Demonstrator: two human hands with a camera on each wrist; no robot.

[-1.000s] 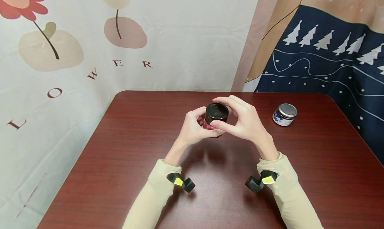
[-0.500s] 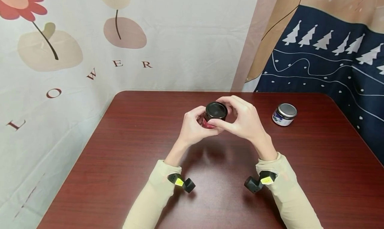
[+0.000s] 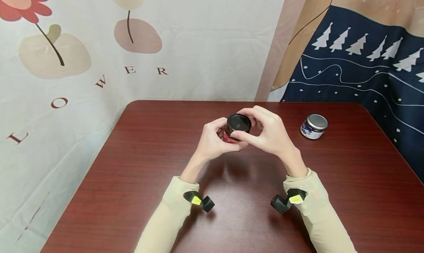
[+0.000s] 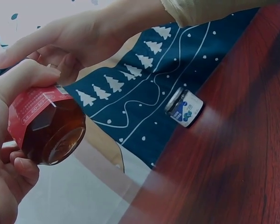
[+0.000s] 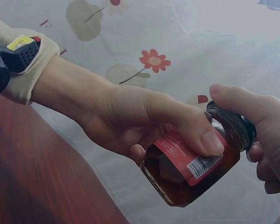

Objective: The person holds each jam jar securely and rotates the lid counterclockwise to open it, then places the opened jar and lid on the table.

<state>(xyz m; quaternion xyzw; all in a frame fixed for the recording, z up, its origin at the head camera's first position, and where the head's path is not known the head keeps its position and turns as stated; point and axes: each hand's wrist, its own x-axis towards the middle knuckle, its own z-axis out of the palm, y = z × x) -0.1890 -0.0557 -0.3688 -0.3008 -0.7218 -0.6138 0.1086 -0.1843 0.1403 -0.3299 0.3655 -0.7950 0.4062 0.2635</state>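
Both hands are close together on one jar. Left hand (image 3: 213, 140) grips the body of the amber jar (image 4: 49, 130), thumb across its red label (image 5: 179, 151) beside the barcode (image 5: 203, 165). Right hand (image 3: 272, 135) has thumb and fingers round the black lid (image 3: 239, 123). Lid sits on the jar; can't tell how tight. Jar is held up off the table, lid facing up, between the two hands.

Below each hand: pale sleeve, black wrist camera with a yellow tag. Left one (image 3: 207, 204) and right one (image 3: 281, 203) both hang over the reddish-brown table (image 3: 245, 223).

Right of the right hand, well apart from it: second jar (image 3: 314, 127), upright on the table, grey lid, white-and-blue label.

Beyond the hands: white cloth (image 3: 212, 61) with flowers and letters; farther right, navy cloth (image 3: 351, 70) with white trees.
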